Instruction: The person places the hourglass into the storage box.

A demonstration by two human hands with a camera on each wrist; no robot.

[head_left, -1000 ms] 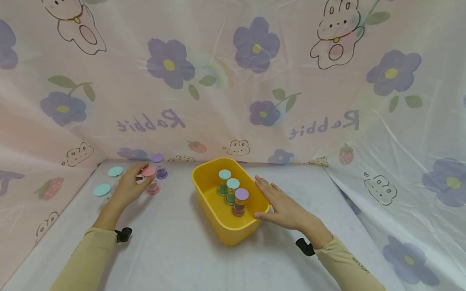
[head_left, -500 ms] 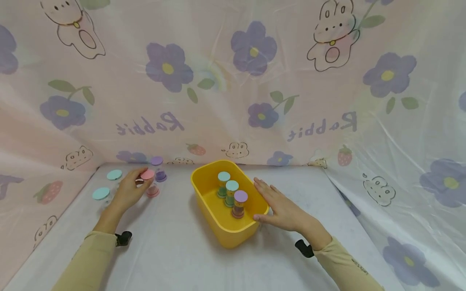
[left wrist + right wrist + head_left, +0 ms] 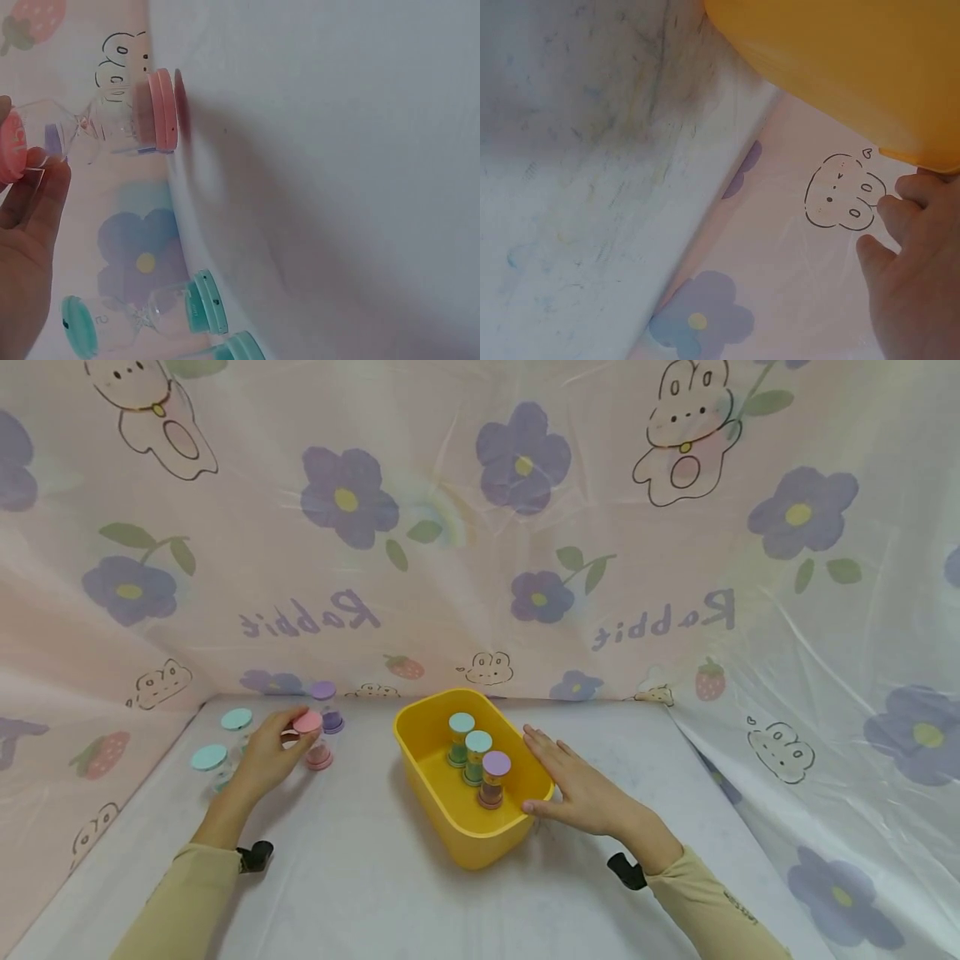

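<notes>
The left hand (image 3: 272, 752) pinches the upper end of a clear, narrow-waisted hourglass with round pink caps (image 3: 112, 124), upright, pink sand low inside, marks on its cap unreadable. Since half a second ago it has shifted slightly toward the yellow rectangular bin (image 3: 465, 850), its base at or just above the white table (image 3: 330, 860). The right hand (image 3: 583, 787) stays at the bin's rim, fingers extended. The pink floral sheet (image 3: 442, 631) behind shows "Rabbit" twice, mirrored.

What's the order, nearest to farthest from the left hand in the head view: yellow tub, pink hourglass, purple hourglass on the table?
1. Pink hourglass, in the left hand.
2. Purple hourglass, behind the pink one.
3. Yellow tub, to the right.
</notes>
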